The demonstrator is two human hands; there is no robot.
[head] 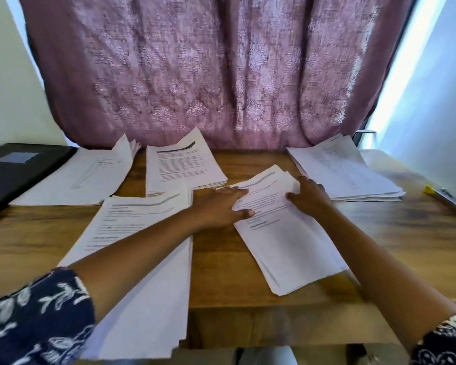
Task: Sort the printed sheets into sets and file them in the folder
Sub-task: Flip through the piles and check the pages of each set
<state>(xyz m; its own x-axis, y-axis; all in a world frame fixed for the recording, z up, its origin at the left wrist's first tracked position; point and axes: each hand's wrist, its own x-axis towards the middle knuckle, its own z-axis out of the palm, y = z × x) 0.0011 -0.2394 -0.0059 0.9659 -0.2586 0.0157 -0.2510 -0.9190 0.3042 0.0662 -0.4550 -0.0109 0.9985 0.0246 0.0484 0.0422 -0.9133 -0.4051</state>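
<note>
Four piles (179, 167) lie spread on the table (221, 272), my left grip (219, 206) and right grip (308, 197) both pinch the top of a fifth stack (287, 241) near the middle, and the black folder (16, 175) sits closed far left, so I judge sorting unfinished and filing not begun.

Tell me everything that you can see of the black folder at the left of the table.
The black folder lies flat and closed at the far left of the wooden table, partly cut off by the picture's edge. Its cover looks smooth and bears a grey rectangular label. Its right edge meets the leftmost paper pile. Nothing else touches it.
</note>
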